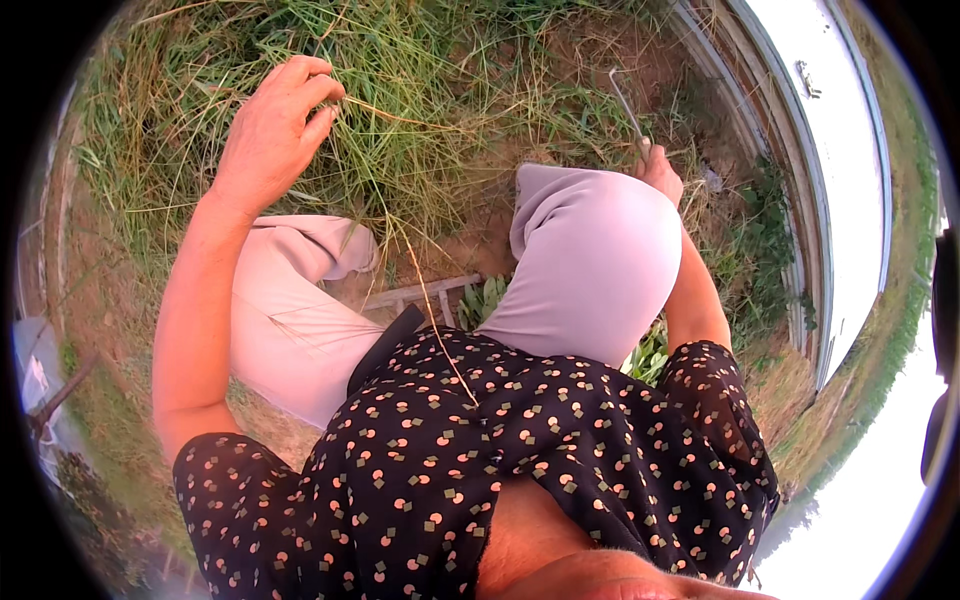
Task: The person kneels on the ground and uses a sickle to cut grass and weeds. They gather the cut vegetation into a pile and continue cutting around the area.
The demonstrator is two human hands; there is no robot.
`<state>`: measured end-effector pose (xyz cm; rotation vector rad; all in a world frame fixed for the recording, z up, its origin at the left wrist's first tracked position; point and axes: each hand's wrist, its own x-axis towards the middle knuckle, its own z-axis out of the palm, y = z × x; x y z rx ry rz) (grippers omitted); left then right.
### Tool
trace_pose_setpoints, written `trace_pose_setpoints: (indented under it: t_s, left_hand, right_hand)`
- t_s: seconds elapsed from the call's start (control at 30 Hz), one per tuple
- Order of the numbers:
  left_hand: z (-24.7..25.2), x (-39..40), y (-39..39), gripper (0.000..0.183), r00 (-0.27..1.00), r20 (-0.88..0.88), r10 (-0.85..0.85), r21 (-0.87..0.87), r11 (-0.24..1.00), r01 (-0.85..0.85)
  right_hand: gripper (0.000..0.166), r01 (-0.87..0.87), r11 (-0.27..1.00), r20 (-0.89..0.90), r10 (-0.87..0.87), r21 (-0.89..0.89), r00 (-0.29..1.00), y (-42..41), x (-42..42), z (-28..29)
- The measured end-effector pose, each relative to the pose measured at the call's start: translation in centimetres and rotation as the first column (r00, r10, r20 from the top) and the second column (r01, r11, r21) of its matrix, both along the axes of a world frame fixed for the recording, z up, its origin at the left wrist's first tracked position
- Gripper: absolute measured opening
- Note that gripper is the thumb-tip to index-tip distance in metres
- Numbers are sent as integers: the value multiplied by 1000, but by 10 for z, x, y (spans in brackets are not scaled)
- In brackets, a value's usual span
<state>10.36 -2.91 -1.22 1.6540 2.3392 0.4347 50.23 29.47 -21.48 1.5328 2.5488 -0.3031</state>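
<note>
At the upper left, my left hand (281,124) is raised over a thick patch of green and yellowed grass (397,112), its fingers bent and pinching a dry grass stem (390,114). My right hand (660,174), partly hidden behind my right knee, grips the handle of a thin metal tool with a bent tip (624,97); its kind cannot be told. The tool points up and away over soil and sparse grass. A long dry seed stalk (424,285) runs from the grass down to the front of my patterned shirt.
Between my legs lies a small ladder-like frame (420,292) beside broad green leaves (484,300). Along the right runs a pale, metal-edged structure (832,172) with weeds at its base. A branch (67,390) and pale sheeting (37,367) are at the far left.
</note>
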Motion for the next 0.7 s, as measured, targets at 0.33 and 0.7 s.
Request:
trace_pose_setpoints:
  t_s: [0.33, 0.7]
  left_hand:
    - [-1, 0, -7, 16, 998, -31, -57, 84, 995, 59]
    - [-4, 1, 15, 18, 996, -58, -66, 256, 963, 79]
  right_hand:
    - [29, 240, 967, -128, -249, -86, 960, -37, 153, -17]
    - [41, 290, 852, -229, -417, -437, 880, 94, 172, -19]
